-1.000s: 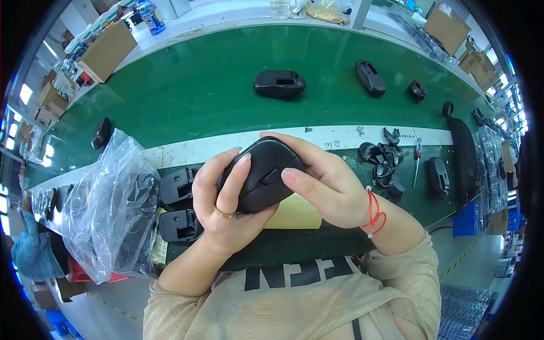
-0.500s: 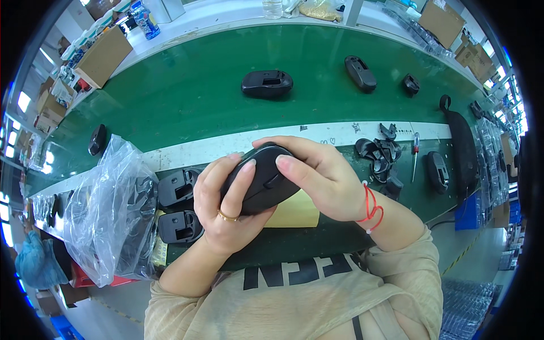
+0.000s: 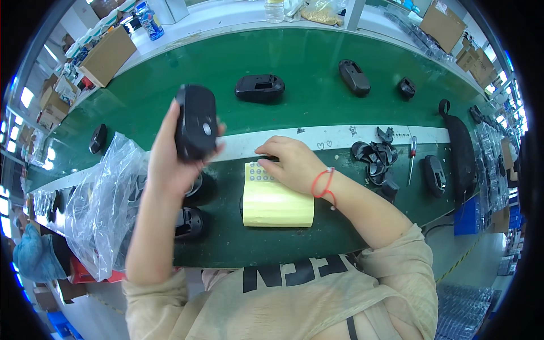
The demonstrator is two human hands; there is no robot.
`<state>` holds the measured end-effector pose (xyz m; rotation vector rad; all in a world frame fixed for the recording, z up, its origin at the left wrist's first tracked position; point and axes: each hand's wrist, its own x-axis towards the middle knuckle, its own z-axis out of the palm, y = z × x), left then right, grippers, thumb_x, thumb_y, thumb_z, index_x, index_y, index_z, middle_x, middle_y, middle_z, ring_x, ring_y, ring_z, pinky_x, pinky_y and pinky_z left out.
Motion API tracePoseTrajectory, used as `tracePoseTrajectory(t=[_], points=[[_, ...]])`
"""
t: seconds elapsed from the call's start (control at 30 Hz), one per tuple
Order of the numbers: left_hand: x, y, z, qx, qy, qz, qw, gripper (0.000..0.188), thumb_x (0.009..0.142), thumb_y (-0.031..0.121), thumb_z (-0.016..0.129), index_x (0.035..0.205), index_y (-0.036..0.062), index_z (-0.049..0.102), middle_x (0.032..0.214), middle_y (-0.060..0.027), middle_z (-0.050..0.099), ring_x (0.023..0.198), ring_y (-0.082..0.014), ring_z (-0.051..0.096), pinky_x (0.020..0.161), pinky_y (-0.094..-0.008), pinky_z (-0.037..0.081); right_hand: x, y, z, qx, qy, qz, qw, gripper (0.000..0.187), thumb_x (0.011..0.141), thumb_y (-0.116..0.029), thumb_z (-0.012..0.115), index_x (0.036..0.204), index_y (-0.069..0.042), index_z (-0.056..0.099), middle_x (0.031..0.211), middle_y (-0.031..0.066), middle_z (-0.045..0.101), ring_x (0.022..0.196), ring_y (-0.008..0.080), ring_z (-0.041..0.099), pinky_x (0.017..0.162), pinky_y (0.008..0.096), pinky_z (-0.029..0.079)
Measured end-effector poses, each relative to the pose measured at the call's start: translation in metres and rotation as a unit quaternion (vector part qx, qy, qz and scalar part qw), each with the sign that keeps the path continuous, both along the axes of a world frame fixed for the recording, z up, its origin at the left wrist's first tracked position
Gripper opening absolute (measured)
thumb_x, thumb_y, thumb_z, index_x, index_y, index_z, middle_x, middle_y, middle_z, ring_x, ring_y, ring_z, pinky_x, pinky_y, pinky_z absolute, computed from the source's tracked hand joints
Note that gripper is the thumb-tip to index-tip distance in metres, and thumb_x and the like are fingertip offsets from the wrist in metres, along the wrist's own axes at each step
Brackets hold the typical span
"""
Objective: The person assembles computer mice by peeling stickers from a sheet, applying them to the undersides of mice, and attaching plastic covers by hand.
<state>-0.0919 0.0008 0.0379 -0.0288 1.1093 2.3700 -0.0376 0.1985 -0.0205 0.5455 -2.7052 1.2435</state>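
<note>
My left hand (image 3: 167, 161) is closed around a black computer mouse (image 3: 195, 127), raised over the left side of the bench. A pale oval spot shows on the mouse's face. Lower down, my right hand (image 3: 292, 164) is closed, thumb and fingers pinching a small black piece (image 3: 271, 159) whose kind I cannot make out. Under that hand lies a yellow sticker sheet (image 3: 277, 207), with small round grey stickers (image 3: 258, 173) along its far end. Beside my left forearm are two black mouse bodies (image 3: 191, 222), partly hidden by the arm.
More black mice (image 3: 259, 88) stand across the green bench (image 3: 317, 51). A clear plastic bag (image 3: 102, 209) lies at the left. Loose black plastic parts (image 3: 377, 158), a screwdriver (image 3: 413, 156) and a black pouch (image 3: 462, 147) are to the right.
Both hands were together on the mouse. My left hand has carried it up and left, turning it, while my right hand has let go and come down beside the sticker sheet.
</note>
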Motion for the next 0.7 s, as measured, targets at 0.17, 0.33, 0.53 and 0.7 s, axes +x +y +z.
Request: tracePoseTrajectory(t=[0.17, 0.33, 0.53, 0.7], points=[[-0.079, -0.005, -0.028, -0.166, -0.034, 0.109, 0.979, 0.041, 0.081, 0.026, 0.051, 0.109, -0.0013, 0.038, 0.096, -0.0181, 0.047, 0.081, -0.0282, 0.054, 0.068, -0.0391, 0.051, -0.008, -0.007, -0.01, 0.075, 0.003, 0.026, 0.997, 0.016, 0.072, -0.014, 0.056, 0.079, -0.001, 0.061, 0.075, 0.0122, 0.057, 0.075, 0.0266, 0.054, 0.07, 0.034, 0.043], [-0.11, -0.023, -0.054, -0.121, -0.101, 0.192, 0.969, 0.037, 0.083, 0.029, 0.044, 0.104, -0.001, 0.038, 0.098, -0.0168, 0.051, 0.079, -0.024, 0.057, 0.067, -0.0343, 0.049, -0.004, -0.004, -0.01, 0.107, -0.004, -0.001, 0.994, 0.011, 0.071, -0.014, 0.056, 0.072, -0.004, 0.061, 0.074, 0.0101, 0.057, 0.074, 0.0265, 0.055, 0.069, 0.0364, 0.044], [-0.079, 0.011, -0.043, -0.416, 0.076, 0.359, 0.832, 0.049, 0.08, 0.03, 0.044, 0.117, -0.0004, 0.032, 0.061, -0.0072, 0.058, 0.046, -0.0116, 0.045, 0.047, -0.0261, 0.037, -0.007, 0.006, -0.019, 0.102, 0.032, 0.032, 0.994, 0.01, 0.069, -0.014, 0.056, 0.068, -0.005, 0.06, 0.072, 0.0094, 0.057, 0.073, 0.0257, 0.055, 0.067, 0.0358, 0.044], [-0.1, 0.045, -0.076, -0.675, 0.305, 0.151, 0.655, 0.062, 0.074, 0.038, 0.054, 0.119, -0.0007, 0.037, 0.097, -0.0185, 0.056, 0.093, -0.0285, 0.052, 0.08, -0.0356, 0.04, -0.006, 0.006, -0.014, 0.083, 0.117, 0.126, 0.982, 0.006, 0.067, -0.01, 0.059, 0.067, -0.004, 0.058, 0.076, 0.0082, 0.054, 0.075, 0.0242, 0.053, 0.067, 0.0332, 0.044]])
